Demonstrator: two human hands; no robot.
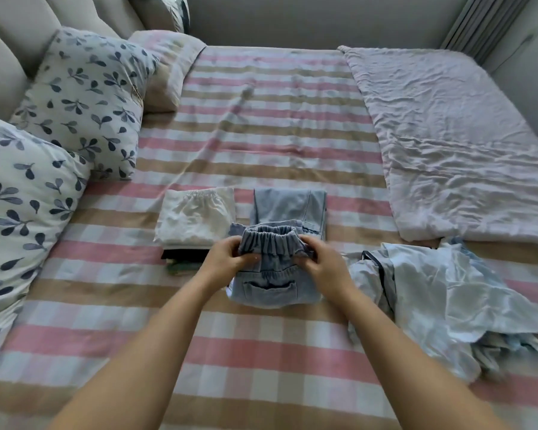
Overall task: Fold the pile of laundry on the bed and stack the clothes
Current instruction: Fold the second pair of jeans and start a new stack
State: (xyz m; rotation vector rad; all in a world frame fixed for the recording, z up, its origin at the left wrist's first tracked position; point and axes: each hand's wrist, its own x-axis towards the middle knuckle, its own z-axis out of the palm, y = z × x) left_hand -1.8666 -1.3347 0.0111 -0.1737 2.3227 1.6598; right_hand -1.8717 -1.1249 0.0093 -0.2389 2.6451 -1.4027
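Light blue denim pants [271,287] lie half folded on the striped bed [261,352], back pocket up. My left hand [225,259] and my right hand [322,263] each grip one end of the gathered elastic waistband, lifted over the fold. Just behind it lies a folded blue garment [289,206]. To the left sits a stack with a folded white garment [196,217] on top and dark items under it. A loose pile of pale blue laundry [441,299] lies at my right.
Leaf-print pillows [84,103] line the left side against a padded headboard. A crumpled pale quilt [457,144] covers the far right of the bed. A wall and a curtain stand behind.
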